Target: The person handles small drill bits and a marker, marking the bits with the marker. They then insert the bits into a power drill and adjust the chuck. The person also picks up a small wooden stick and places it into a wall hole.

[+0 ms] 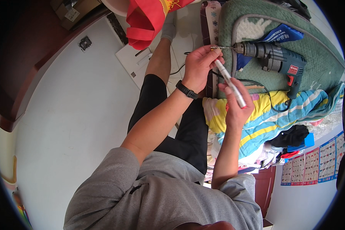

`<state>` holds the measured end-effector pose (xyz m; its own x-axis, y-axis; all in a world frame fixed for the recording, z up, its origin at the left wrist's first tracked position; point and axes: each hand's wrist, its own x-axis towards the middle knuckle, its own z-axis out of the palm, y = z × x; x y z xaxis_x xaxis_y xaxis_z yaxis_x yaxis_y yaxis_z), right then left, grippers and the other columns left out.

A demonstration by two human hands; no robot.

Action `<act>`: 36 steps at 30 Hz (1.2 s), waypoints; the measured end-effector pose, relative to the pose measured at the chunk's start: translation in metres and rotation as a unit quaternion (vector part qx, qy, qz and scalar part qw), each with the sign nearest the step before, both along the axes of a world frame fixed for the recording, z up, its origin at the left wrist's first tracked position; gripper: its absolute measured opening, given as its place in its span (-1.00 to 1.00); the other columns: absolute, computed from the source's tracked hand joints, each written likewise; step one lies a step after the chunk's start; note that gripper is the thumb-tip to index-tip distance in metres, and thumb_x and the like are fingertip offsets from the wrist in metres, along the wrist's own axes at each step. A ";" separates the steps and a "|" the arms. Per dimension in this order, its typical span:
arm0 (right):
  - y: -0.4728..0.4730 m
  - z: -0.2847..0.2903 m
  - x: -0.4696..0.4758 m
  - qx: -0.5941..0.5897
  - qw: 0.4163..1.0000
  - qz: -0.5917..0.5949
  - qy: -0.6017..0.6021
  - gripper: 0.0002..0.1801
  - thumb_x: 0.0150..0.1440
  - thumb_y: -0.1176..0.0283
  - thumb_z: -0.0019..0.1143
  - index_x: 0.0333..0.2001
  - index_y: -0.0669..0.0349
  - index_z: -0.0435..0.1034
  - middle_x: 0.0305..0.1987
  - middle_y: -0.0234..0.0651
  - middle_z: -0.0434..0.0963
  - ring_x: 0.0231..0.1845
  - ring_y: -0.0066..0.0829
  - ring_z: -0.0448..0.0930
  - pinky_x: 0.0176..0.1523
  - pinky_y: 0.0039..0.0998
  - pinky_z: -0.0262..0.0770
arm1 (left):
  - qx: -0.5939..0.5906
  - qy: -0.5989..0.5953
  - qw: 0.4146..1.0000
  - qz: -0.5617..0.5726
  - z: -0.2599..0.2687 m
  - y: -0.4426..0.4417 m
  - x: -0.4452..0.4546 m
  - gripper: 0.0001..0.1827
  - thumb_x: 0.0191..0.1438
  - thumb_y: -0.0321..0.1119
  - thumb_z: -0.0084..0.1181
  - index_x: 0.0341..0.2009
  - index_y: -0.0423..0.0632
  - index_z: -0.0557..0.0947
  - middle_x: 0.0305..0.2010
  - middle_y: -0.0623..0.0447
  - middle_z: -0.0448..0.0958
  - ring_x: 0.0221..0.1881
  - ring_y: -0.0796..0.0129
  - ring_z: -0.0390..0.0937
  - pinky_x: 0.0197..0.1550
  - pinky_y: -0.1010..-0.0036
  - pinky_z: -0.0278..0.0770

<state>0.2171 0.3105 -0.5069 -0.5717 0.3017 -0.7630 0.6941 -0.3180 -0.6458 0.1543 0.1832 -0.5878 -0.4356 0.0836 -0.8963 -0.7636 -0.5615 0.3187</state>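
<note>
A corded power drill (276, 57) with a dark blue-green body and red trigger lies on its side on a green padded cover (313, 77). Its chuck holds a thin twist drill bit (227, 47) that points left. Around the free end of that bit are the fingertips of my left hand (198, 64), which has a black band on its wrist. My right hand (239, 105) grips a white marker pen (227, 76) with red at its near end. The pen's far end reaches my left fingers beside the bit; its tip is hard to make out.
A blue cloth piece (284, 33) with writing lies beside the drill. The black cord (271, 103) loops over a yellow-and-blue striped quilt (264, 126). A red fabric bag (142, 24) is ahead. At left is a pale wall (72, 106) with a socket box (84, 43).
</note>
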 end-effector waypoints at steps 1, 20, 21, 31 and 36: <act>-0.003 0.001 0.002 -0.022 1.000 0.013 0.015 -0.60 0.13 0.66 0.25 0.07 0.49 0.47 -0.10 -0.13 0.63 -0.04 -0.29 0.69 0.07 -0.43 0.59 | 0.007 -0.002 1.000 0.000 0.001 0.000 -0.001 -0.82 0.25 -0.38 0.22 -0.12 -0.20 0.63 -0.25 0.06 0.63 -0.26 0.39 0.61 -0.14 0.48 0.61; -0.031 -0.042 -0.022 0.079 0.965 0.235 -0.087 -0.73 0.25 0.32 0.18 -0.14 0.34 0.49 -0.40 -0.08 0.61 -0.39 -0.26 0.62 -0.27 -0.35 0.48 | 0.010 -0.006 1.000 0.003 -0.001 -0.001 -0.004 -0.85 0.23 -0.44 0.22 -0.15 -0.21 0.61 -0.31 0.09 0.54 -0.48 0.56 0.31 -0.45 0.63 0.29; -0.034 -0.039 -0.022 0.114 0.953 0.266 -0.089 -0.72 0.27 0.30 0.13 -0.12 0.33 0.50 -0.40 0.00 0.60 -0.40 -0.15 0.63 -0.27 -0.31 0.49 | 0.016 -0.008 1.000 0.007 -0.001 -0.001 -0.004 -0.85 0.23 -0.43 0.22 -0.15 -0.21 0.61 -0.31 0.09 0.54 -0.49 0.57 0.30 -0.45 0.63 0.29; -0.052 -0.036 -0.016 0.245 0.925 0.288 -0.039 -0.76 0.28 0.31 0.08 -0.12 0.23 0.54 -0.41 0.02 0.58 -0.39 0.06 0.62 -0.32 -0.13 0.50 | 0.003 -0.004 1.000 -0.009 0.001 0.000 -0.007 -0.85 0.22 -0.46 0.23 -0.13 -0.19 0.61 -0.33 0.12 0.54 -0.52 0.60 0.29 -0.49 0.67 0.26; -0.048 -0.033 -0.012 0.225 0.920 0.307 -0.093 -0.64 0.28 0.28 0.12 0.09 0.18 0.52 -0.39 0.06 0.59 -0.36 0.05 0.63 -0.30 -0.17 0.51 | -0.022 0.000 1.000 -0.018 0.005 0.003 -0.009 -0.86 0.22 -0.45 0.23 -0.14 -0.20 0.61 -0.33 0.12 0.55 -0.53 0.61 0.28 -0.49 0.67 0.24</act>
